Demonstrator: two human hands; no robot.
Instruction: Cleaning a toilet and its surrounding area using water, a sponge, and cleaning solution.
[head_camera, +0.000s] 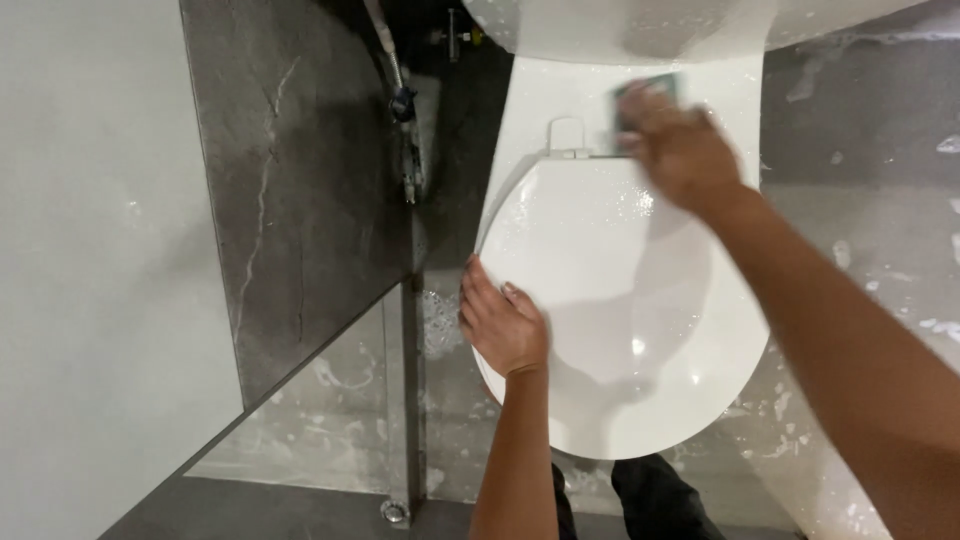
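White toilet: one, its closed lid (620, 300) wet.
Sponge (645, 100): one, dark green, on the ledge behind the lid hinge.
Hands: two; my right hand (680, 150) grips the sponge, my left hand (503, 325) rests flat, fingers spread, on the lid's edge.
Room: grey walls, soapy floor (880, 260).

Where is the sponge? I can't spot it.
Upper middle of the head view: the sponge is under the right hand, behind the lid hinge.

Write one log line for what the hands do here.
left hand: rests on toilet lid edge | right hand: presses green sponge near hinge
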